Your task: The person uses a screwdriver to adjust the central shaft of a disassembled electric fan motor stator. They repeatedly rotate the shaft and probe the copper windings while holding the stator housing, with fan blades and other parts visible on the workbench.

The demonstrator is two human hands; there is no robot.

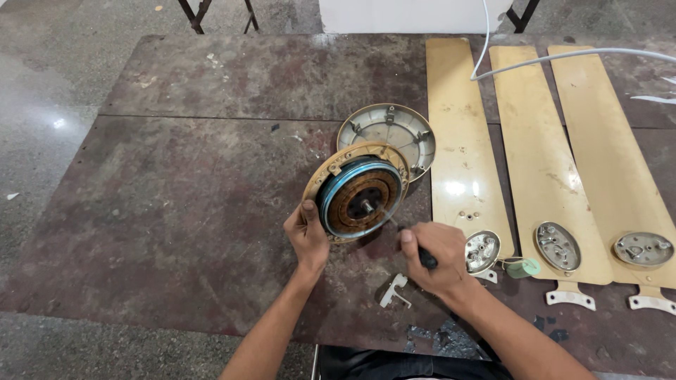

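While the dark, stained tabletop fills most of the view, three long cream fan blades lie side by side along its right edge, each with a metal mounting plate at the near end. A white cable crosses the blades near the far right corner. Around the middle of the tabletop a round metal cover lies open side up, touching the leftmost blade. Just in front of it the fan motor stands tilted on its edge, with copper windings facing the camera. The left hand grips the motor's lower left rim. The right hand is closed around a dark tool handle, just right of the motor. A small white bracket lies near the front edge.
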